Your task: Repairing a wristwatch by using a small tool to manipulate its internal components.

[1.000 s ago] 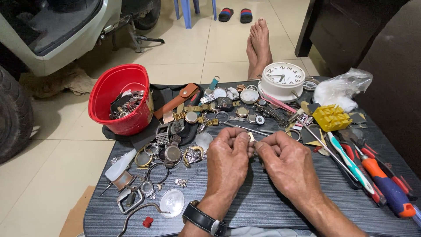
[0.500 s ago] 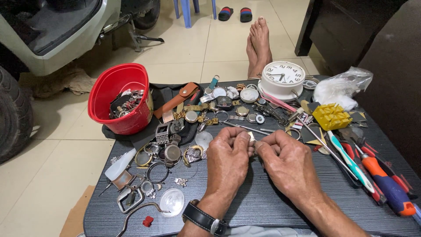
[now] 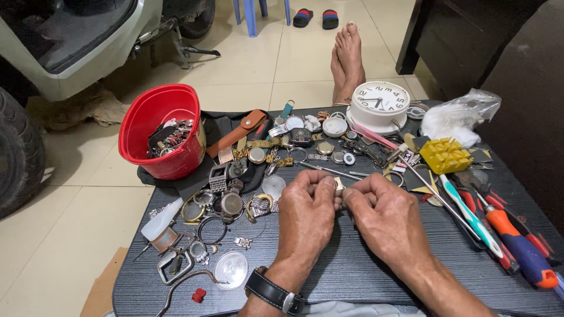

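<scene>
- The small piece (image 3: 339,185) pinched between the left hand (image 3: 306,212) and the right hand (image 3: 385,216) is mostly covered by fingertips; its kind cannot be told.
- The contents of the red bucket (image 3: 154,117) are too small and tangled to be told apart.
- The scooter (image 3: 70,41) at far left is cut off by the frame.
- The orange-handled screwdriver (image 3: 520,246) is cut at the right edge.

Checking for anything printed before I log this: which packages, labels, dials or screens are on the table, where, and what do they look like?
Clock dial: far edge of the table, round, white, dark numerals and hands.
Plastic bag: far right corner, crumpled, clear over white contents.
Watch face: far middle, small, dark, squarish.
No screens or signs are visible.
</scene>
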